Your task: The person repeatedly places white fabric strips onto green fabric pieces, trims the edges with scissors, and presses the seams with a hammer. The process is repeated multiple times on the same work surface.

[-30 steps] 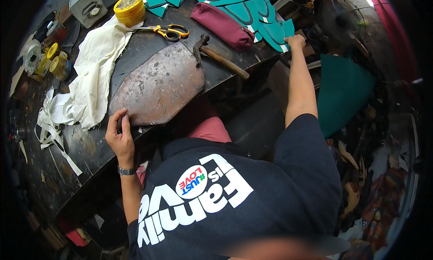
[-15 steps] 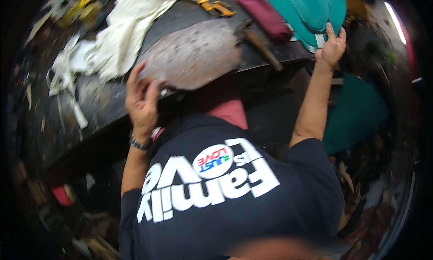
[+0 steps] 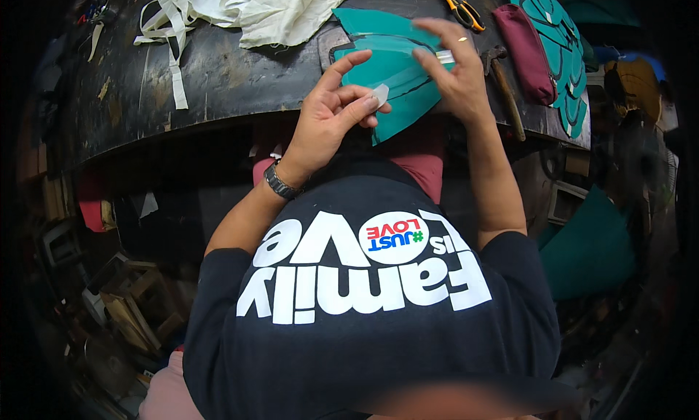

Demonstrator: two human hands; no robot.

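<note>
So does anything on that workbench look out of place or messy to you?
Nothing looks damaged or spilled. The teal pieces under both hands jut past the bench edge, and the hammer handle also overhangs it. Crumpled cream cloth with loose strips trails across the dark top. That is ordinary workshop clutter.

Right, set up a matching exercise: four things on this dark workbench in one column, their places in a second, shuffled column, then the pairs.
Things
1. teal cut fabric pieces
2. yellow-handled scissors
3. wooden-handled hammer
4. cream cloth heap

Places
A. far edge, beyond the right hand
B. under both hands
C. far left of the bench
D. right of the right hand, beside the maroon pouch

Pairs: 1-B, 2-A, 3-D, 4-C
</note>
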